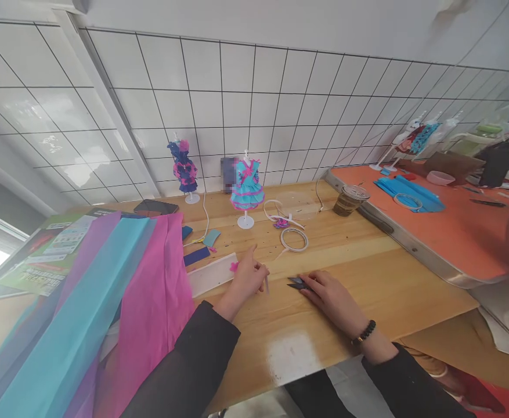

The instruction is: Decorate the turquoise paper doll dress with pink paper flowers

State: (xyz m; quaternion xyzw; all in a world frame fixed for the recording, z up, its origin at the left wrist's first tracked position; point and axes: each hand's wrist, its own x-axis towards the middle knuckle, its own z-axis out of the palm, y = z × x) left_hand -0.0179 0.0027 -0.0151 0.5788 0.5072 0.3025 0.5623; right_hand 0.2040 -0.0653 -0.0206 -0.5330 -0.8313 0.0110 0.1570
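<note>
My left hand (pixel 249 275) is over the wooden table, its index finger stretched forward and the others curled round a thin pale strip (pixel 267 284) that hangs down. Just left of it, a small pink piece (pixel 234 267) lies on the end of a white tray (pixel 210 275). My right hand (pixel 330 293) rests on the table, fingers closed over small dark scissors (pixel 296 283). Their blades point left and stand slightly apart. Beyond the hands lies a roll of white tape (pixel 294 239). Behind it stands a small turquoise and pink dress (pixel 247 184) on a white stand.
Turquoise cloth (pixel 80 307) and pink cloth (pixel 156 290) drape over the left side. A navy dress (pixel 185 168) on a stand, a phone (pixel 156 206) and a brown cup (pixel 350 199) are at the back. An orange table (pixel 458 238) adjoins on the right, with blue cloth (pixel 411 193).
</note>
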